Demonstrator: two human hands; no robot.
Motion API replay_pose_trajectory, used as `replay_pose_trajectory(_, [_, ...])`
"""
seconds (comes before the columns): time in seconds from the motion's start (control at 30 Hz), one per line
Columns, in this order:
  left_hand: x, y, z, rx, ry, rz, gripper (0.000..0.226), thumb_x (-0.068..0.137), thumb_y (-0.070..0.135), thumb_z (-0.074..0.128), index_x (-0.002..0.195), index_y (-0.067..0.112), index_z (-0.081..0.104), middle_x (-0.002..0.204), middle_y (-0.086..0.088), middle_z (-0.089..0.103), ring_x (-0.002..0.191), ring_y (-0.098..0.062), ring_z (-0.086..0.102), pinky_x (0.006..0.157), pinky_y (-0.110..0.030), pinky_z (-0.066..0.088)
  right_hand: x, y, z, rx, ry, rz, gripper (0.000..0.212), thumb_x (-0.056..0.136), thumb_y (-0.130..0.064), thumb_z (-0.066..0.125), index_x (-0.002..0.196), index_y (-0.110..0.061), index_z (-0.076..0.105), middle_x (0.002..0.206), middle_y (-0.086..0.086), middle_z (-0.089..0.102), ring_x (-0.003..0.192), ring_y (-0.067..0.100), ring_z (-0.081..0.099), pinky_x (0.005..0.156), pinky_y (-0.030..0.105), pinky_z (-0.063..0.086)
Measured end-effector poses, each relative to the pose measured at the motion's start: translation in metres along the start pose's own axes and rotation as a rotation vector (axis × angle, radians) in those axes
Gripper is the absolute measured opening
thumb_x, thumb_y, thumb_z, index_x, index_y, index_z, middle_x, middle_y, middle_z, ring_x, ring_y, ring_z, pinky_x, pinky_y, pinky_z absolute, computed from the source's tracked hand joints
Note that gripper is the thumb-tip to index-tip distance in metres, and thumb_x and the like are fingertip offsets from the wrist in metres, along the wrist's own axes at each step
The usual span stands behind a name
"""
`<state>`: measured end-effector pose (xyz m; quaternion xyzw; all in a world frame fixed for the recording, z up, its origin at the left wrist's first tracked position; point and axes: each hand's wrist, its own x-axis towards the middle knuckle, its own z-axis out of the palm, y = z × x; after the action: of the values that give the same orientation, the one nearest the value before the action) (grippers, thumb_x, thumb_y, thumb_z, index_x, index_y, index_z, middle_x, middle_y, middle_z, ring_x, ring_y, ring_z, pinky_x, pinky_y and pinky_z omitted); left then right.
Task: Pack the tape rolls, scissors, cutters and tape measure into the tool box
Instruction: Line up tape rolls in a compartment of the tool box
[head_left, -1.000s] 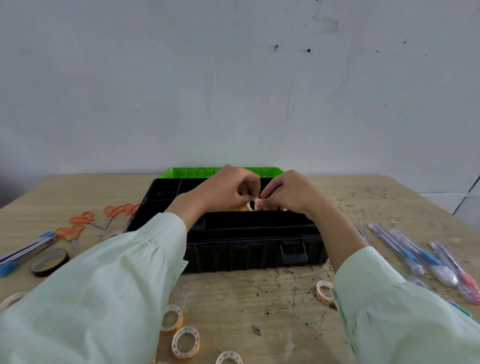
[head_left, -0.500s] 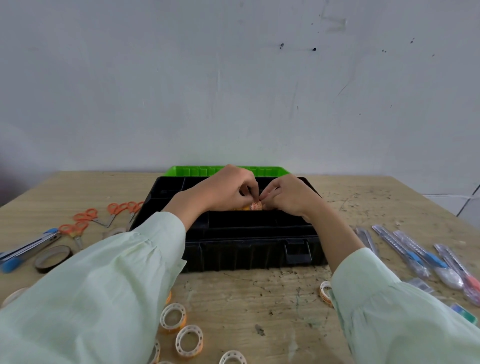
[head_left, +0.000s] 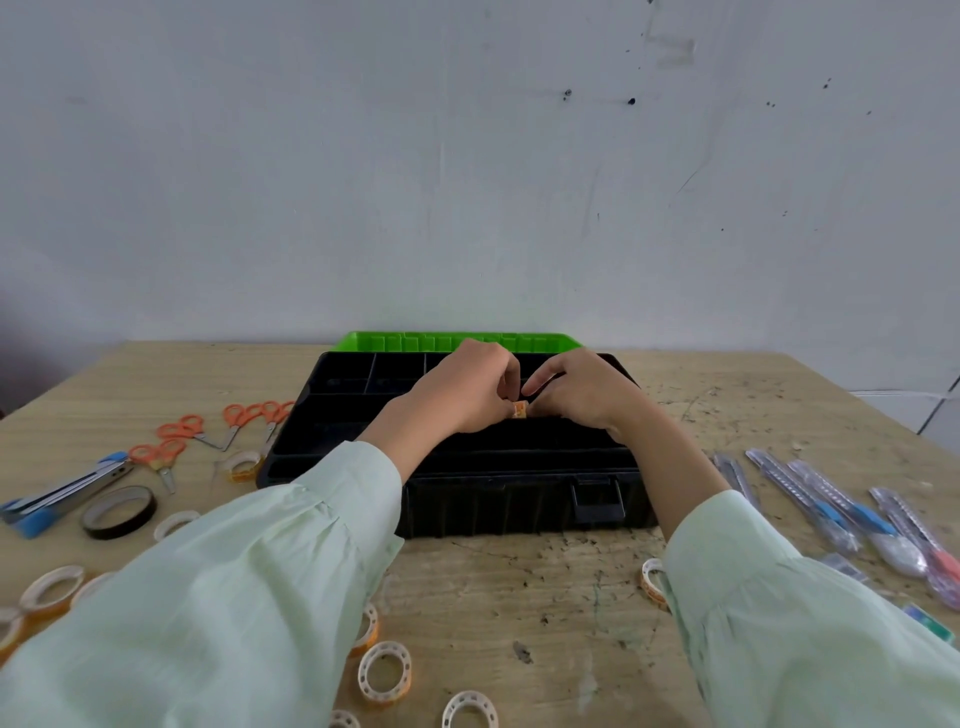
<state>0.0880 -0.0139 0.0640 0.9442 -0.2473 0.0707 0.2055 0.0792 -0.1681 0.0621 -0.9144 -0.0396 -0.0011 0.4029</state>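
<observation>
While both hands meet over the middle of the box (head_left: 467, 499), a small orange tape roll (head_left: 519, 410) sits pinched between them, just above a long inner compartment. Left hand (head_left: 462, 397) has its fingers (head_left: 501, 387) curled together onto the roll from one side; right hand (head_left: 576, 389) closes in from the other, fingers (head_left: 540, 379) bent down and touching it. Most of the roll is hidden by the knuckles, so whether it stands on edge or lies flat I cannot tell.

Judging by the layout, this looks like seating a roll in its slot, and plenty remains. Near the left fingers' side, the scissors (head_left: 244, 418) lie on the counter (head_left: 545, 597) with one more roll (head_left: 241, 465) just beside the box wall, and a dark roll (head_left: 119, 512) farther out. Well off to the right of the fingers, the cutters (head_left: 831, 512) wait in a row. Closer to the body than the fingers, white rolls (head_left: 384, 673) are scattered.

To do this well: lower the roll until it touches the compartment floor before letting go, push it against its neighbour or the divider so later rolls fit, and release one hand first so it doesn't tip. Keep the sleeves clear of the front rolls.
</observation>
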Motion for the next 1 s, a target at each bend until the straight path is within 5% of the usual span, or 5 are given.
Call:
replay_pose_trajectory(0.2, [-0.002, 0.001, 0.0, -0.019, 0.017, 0.003, 0.008, 0.08, 0.013, 0.068, 0.088, 0.016, 0.066, 0.086, 0.002, 0.061, 0.086, -0.017, 0.062, 0.079, -0.034, 0.054, 0.0, -0.006, -0.002, -0.039, 0.014, -0.007, 0.018, 0.072, 0.0, 0.071, 0.073, -0.018, 0.069, 0.069, 0.005, 0.061, 0.065, 0.016, 0.053, 0.058, 0.023, 0.042])
replay_pose_trajectory(0.4, [-0.004, 0.001, 0.0, -0.027, 0.02, -0.013, 0.006, 0.08, 0.016, 0.069, 0.086, 0.016, 0.067, 0.085, 0.003, 0.061, 0.085, -0.018, 0.062, 0.079, -0.036, 0.055, 0.001, -0.003, 0.005, -0.007, 0.018, -0.009, 0.015, 0.076, -0.007, 0.072, 0.067, -0.02, 0.072, 0.083, 0.013, 0.074, 0.087, 0.024, 0.069, 0.088, 0.039, 0.055])
replay_pose_trajectory(0.57, [-0.006, 0.002, 0.001, -0.033, 0.043, -0.036, 0.007, 0.081, 0.016, 0.068, 0.087, 0.014, 0.069, 0.086, 0.001, 0.061, 0.085, -0.018, 0.061, 0.08, -0.038, 0.055, -0.004, -0.007, 0.002, 0.029, 0.008, 0.044, 0.018, 0.074, -0.007, 0.077, 0.091, -0.01, 0.073, 0.086, 0.008, 0.066, 0.084, 0.018, 0.059, 0.068, 0.023, 0.047])
replay_pose_trajectory(0.73, [-0.007, 0.002, 0.002, -0.028, 0.051, -0.047, 0.007, 0.082, 0.015, 0.066, 0.087, 0.013, 0.07, 0.086, 0.0, 0.061, 0.083, -0.019, 0.061, 0.078, -0.038, 0.055, -0.003, -0.007, -0.002, 0.054, -0.051, 0.071, 0.023, 0.077, -0.001, 0.072, 0.099, -0.008, 0.069, 0.101, 0.017, 0.069, 0.101, 0.026, 0.062, 0.097, 0.034, 0.047])
replay_pose_trajectory(1.0, [-0.011, -0.001, 0.005, -0.043, 0.095, -0.016, 0.016, 0.085, 0.02, 0.066, 0.098, 0.011, 0.068, 0.094, -0.001, 0.063, 0.087, -0.017, 0.06, 0.078, -0.031, 0.051, -0.003, -0.006, -0.001, 0.025, -0.036, 0.076, 0.031, 0.075, -0.006, 0.076, 0.104, -0.007, 0.065, 0.095, 0.012, 0.063, 0.089, 0.021, 0.057, 0.07, 0.025, 0.042])
